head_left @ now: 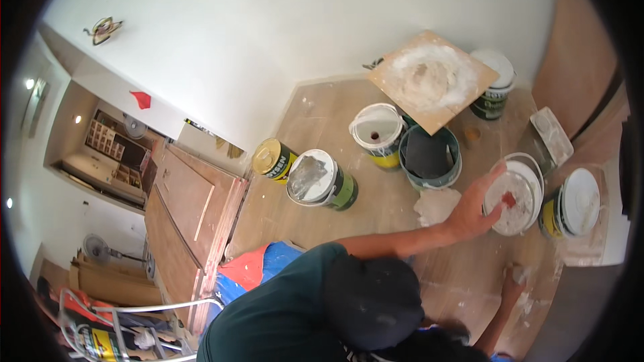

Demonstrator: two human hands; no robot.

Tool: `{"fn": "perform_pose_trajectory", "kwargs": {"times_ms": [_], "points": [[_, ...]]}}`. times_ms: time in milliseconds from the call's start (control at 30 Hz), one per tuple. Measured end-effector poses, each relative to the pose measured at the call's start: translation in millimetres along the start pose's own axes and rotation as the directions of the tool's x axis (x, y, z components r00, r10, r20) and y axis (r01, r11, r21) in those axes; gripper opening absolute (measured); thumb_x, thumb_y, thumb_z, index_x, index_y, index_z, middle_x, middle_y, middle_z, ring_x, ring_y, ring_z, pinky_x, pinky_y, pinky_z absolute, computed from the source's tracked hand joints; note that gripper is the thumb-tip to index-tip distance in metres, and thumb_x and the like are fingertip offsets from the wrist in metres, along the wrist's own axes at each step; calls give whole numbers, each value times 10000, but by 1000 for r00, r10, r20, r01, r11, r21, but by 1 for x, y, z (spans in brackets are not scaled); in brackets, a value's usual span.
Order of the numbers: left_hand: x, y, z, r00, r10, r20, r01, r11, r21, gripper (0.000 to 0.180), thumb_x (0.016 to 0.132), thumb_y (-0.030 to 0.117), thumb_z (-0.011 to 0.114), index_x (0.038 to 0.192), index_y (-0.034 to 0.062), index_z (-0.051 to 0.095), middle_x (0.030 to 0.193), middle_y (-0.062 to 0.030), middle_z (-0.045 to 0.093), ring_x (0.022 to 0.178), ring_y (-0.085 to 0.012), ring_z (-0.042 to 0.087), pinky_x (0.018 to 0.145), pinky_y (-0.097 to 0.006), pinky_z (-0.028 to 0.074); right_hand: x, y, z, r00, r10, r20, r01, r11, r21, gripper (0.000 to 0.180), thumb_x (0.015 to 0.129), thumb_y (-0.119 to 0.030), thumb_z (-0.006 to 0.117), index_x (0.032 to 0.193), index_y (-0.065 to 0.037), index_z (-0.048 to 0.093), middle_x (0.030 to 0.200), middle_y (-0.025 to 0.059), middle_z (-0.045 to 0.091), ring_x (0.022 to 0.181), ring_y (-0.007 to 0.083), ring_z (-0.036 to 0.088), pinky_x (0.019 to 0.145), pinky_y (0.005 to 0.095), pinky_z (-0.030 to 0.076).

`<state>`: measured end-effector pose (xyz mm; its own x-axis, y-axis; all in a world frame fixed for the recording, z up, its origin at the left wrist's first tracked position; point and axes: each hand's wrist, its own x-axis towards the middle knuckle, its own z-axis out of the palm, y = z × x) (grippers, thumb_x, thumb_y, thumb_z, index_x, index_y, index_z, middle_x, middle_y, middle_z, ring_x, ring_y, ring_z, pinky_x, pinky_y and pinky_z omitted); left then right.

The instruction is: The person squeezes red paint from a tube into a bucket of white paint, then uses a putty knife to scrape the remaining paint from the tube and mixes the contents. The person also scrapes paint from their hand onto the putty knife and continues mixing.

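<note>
The wearer's own hands lay out of view, so I could not tell whether their fingers were released or clenched. A co-worker in a dark cap (373, 303) and green shirt (278, 305) leaned across the lower middle of the frame.

The co-worker's upper hand (469, 213) was at the pale tub (520, 220), right of centre, its fingers spread at the tub's left edge; whether they gripped it was unclear. A red patch (508, 198) showed on the tub's whitish top. The co-worker's lower hand (514, 280), at lower right, was curled near the floor (382, 211), perhaps around something whitish too blurred to name.

Just right of the tub sat a lidded bucket (580, 201), with a white block (552, 136) above it. Left of the tub were a crumpled white piece (436, 208) and a green bucket (406, 161) with something dark inside. An open bucket (386, 159) stood beside that one. Above them, a tilted board (433, 119) bore white powder (459, 80).

Nearer the centre, a yellow can (270, 155) stood beside a green-labelled bucket (345, 191). Panels (178, 221) lay stacked at left, and a stepladder (117, 325) stood at lower left.
</note>
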<state>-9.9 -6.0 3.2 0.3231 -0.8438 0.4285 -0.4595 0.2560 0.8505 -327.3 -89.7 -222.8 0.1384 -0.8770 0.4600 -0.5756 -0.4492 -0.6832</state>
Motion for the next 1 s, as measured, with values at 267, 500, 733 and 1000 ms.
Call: {"fn": "perform_pose_trajectory", "kwargs": {"times_ms": [267,500,733,1000], "points": [[-15,-7,-20,998,23,-52,-21,999,47,667,908,49,621,1509,-24,339,1481,-215,498,1407,-293,460,1142,-378,350,110,-218,-84,991,81,-104,-39,934,355,295,1049,-230,531,1203,21,554,1102,137,631,979,193,605,870,353,498],[-13,-13,9,969,-224,108,219,974,52,214,910,109,686,1106,24,700,1034,-133,730,893,-216,697,806,-346,542,-8,-38,-12,857,358,371,-390,921,11,388,945,-264,691,1217,-1,604,1050,127,704,860,220,652,764,360,532],[-42,-2,49,892,46,451,-39,999,-25,468,906,205,744,1301,11,586,1028,-108,702,927,-189,688,740,-318,556,41,-178,-74,735,471,488,-664,350,661,245,1006,-294,600,1133,-85,604,1073,161,707,646,108,572,543,237,426],[-36,14,42,676,-45,735,355,894,-272,419,959,192,703,1305,-3,572,1027,-84,699,863,-158,682,729,-300,546,30,-197,-105,641,481,598,-656,-60,752,295,993,-281,624,1188,-64,576,1202,234,666,664,176,641,562,263,494]]}}
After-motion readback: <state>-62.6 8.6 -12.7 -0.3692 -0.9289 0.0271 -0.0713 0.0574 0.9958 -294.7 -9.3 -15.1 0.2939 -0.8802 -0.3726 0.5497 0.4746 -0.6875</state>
